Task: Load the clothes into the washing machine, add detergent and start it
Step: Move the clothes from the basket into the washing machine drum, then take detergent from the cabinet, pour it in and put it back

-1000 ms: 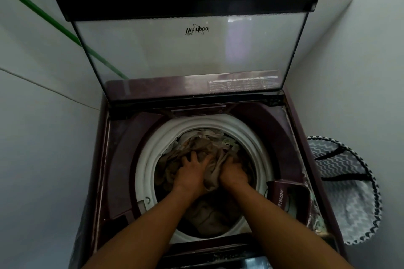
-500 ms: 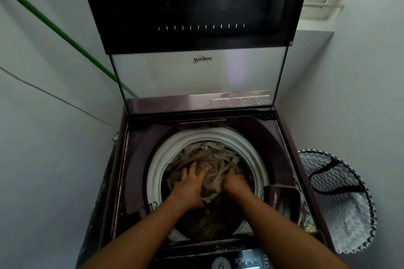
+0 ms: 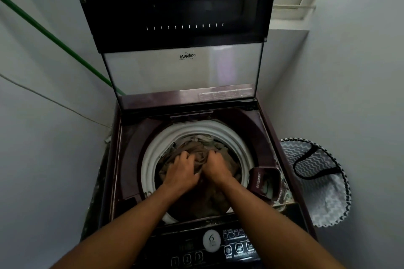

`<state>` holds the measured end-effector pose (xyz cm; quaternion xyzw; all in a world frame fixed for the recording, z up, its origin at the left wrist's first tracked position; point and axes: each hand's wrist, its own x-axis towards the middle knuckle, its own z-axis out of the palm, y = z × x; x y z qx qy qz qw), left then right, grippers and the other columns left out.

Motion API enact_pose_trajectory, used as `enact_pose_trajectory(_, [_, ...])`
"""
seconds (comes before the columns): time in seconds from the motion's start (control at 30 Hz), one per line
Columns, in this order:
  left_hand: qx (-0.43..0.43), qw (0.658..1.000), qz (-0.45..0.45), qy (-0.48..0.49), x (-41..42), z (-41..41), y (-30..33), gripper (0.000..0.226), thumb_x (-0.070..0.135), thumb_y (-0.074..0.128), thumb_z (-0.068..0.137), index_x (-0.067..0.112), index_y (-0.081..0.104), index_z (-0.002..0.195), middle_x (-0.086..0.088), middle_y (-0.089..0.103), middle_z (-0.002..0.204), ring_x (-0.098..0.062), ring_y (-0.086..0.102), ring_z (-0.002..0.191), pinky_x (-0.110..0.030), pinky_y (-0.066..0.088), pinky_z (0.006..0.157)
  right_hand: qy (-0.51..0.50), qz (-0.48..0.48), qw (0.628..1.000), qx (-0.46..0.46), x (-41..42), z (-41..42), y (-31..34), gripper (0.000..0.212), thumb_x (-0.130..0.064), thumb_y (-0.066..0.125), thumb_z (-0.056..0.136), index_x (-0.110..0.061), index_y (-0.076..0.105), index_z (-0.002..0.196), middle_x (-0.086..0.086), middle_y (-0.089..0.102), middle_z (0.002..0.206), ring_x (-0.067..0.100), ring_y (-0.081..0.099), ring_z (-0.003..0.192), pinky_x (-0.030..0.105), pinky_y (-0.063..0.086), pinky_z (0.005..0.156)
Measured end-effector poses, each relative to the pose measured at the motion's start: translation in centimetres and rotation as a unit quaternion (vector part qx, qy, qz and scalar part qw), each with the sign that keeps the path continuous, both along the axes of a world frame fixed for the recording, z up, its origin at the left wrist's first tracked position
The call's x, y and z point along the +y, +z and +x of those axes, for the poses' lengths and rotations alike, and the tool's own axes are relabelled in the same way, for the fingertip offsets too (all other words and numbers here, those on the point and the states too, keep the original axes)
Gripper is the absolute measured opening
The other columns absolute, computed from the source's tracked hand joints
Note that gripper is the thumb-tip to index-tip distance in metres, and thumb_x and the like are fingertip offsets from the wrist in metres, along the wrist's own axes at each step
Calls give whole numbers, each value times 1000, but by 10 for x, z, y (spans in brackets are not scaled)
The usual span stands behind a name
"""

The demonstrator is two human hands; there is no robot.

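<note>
Inside, brownish clothes [image 3: 197,148] heaped in the white-rimmed drum [image 3: 153,150] of the washing machine [image 3: 122,159], left hand [image 3: 181,170] and right hand [image 3: 215,166] side by side gripping the fabric, raised lid [image 3: 181,72] behind, detergent drawer [image 3: 265,179] right, zigzag laundry basket [image 3: 317,181] beside the machine.

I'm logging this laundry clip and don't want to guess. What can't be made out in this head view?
- Fingertips of the left hand and right hand: buried in the clothes.
- Depth of the load: the hands and top garments hide the drum below the white ring.
- Inside of the detergent drawer: too dark to tell if it is filled.
- Control panel: its small labels are blurred and its lower edge is cut off.
- Laundry basket: partly behind the machine.
</note>
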<state>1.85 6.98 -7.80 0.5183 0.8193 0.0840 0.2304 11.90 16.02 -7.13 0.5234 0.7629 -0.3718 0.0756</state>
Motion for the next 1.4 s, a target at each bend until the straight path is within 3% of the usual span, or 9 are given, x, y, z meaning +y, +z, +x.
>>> enact_pose_trajectory(0.2, [-16,987,147,59,7,-19,19,26,25,65,87,21,64,113,0,56,113,-21,55,109,-36,49,92,43,119,991,38,11,6,9,22,-17,45,91,-9,54,109,12,55,117,33,55,107,37,45,83])
enact_pose_trajectory(0.6, [-23,983,166,74,6,-34,25,31,21,65,83,22,63,114,1,55,114,-24,52,113,-39,47,97,70,163,983,42,15,1,15,16,-17,50,92,-12,57,105,8,55,113,27,55,102,36,46,83])
enact_pose_trajectory(0.8, [-1,977,197,83,-2,-49,31,29,29,67,86,22,62,114,-1,53,114,-24,51,113,-42,49,94,84,210,968,110,17,-11,33,15,-17,55,92,-12,57,105,6,55,109,25,55,102,31,44,82])
enact_pose_trajectory(0.9, [59,970,228,57,-2,-64,45,36,43,65,87,20,62,116,-2,52,114,-24,53,107,-42,52,86,109,263,945,158,29,-34,60,21,-21,60,91,-8,60,108,11,56,109,29,56,103,38,47,86])
enact_pose_trajectory(1.0, [113,943,309,45,5,-88,81,42,46,57,90,14,62,117,-5,54,114,-25,54,105,-41,52,85,141,315,916,203,44,-63,100,23,-20,61,91,-5,61,109,15,57,108,33,56,104,43,50,86])
enact_pose_trajectory(1.2, [243,868,426,77,5,-151,193,50,39,45,101,8,50,140,-14,52,138,-29,48,129,-42,40,109,203,450,827,267,64,-117,198,41,-30,53,98,0,59,126,17,60,122,33,54,116,44,50,95])
enact_pose_trajectory(1.3, [327,822,452,117,-13,-175,257,54,33,38,105,4,34,151,-17,35,156,-29,29,147,-43,22,121,219,475,803,286,61,-145,250,61,-42,41,102,0,38,147,18,42,149,32,36,141,42,32,116])
enact_pose_trajectory(1.4, [383,788,457,154,-36,-195,322,57,32,33,106,4,23,155,-17,22,162,-28,16,152,-47,11,124,245,491,780,300,55,-170,299,71,-49,29,104,-3,11,155,14,12,163,25,7,152,40,11,124])
